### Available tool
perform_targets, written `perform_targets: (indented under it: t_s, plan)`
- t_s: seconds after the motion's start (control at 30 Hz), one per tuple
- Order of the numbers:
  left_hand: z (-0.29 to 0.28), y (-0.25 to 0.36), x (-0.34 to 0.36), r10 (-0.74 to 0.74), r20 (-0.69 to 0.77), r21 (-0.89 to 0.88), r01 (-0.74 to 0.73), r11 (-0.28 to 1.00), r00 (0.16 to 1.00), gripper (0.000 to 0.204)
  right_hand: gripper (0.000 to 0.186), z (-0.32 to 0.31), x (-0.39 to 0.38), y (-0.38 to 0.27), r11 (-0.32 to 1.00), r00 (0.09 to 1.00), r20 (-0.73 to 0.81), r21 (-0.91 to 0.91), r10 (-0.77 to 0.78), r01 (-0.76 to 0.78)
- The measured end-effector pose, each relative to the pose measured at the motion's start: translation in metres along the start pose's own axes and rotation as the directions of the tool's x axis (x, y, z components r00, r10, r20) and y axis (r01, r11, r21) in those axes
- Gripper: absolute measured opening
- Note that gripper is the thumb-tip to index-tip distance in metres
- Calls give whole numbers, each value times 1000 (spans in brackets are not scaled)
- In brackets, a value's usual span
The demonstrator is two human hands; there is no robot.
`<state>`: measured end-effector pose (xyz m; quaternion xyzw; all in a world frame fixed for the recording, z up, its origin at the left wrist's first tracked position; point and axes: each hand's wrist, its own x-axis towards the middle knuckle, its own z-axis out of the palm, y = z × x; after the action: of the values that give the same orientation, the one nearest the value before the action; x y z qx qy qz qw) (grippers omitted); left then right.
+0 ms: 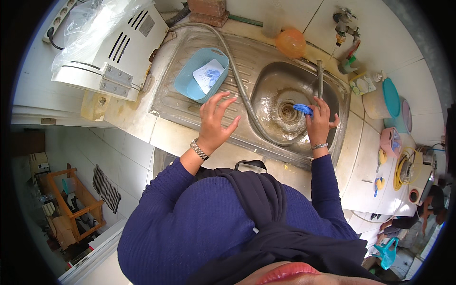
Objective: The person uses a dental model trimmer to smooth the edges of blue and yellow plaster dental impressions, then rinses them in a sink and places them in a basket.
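Observation:
My right hand [320,121] is over the steel sink [270,78], closed on a small blue ridged piece [303,109], perhaps a scrubbing brush. Its exact kind is not clear. Wet patches and dirty marks show around the drain [288,111] below. My left hand [216,121] hangs above the ribbed drainboard [173,102] with fingers spread and nothing in it. Just beyond its fingertips stands a light-blue plastic basket [187,78]. Inside lies a white sheet [203,76] with blue bits [213,77] on it.
A grey hose [240,88] crosses the drainboard and curves into the sink. Behind the sink are an orange round item [290,43] and a wall tap [345,26]. A white appliance [116,42] stands left; a teal-lidded tub [380,99] sits right. Another person [422,211] is far right.

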<state>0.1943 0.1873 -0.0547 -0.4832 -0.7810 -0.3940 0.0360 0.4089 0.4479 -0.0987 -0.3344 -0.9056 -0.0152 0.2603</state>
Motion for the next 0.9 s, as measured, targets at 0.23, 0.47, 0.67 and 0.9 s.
perform_targets:
  t_s: [0.23, 0.47, 0.67, 0.9]
  plan:
    - [2, -85, -15, -323, -361, 55, 365, 929, 875, 139, 27, 5, -18, -22, 990, 1000, 4, -137, 20, -19]
    - [1, -108, 2, -344, -336, -128, 319, 939, 877, 88, 25, 2, -9, -20, 975, 973, 77, -27, -218, 221]
    - [-37, -102, -16, -176, -343, -86, 155, 984, 923, 82, 25, -11, -9, -32, 976, 999, -51, 219, -1, 13]
    - [-110, -90, -48, 47, -285, -230, -116, 966, 957, 87, 30, -21, -13, -67, 994, 988, -140, -90, -68, 56]
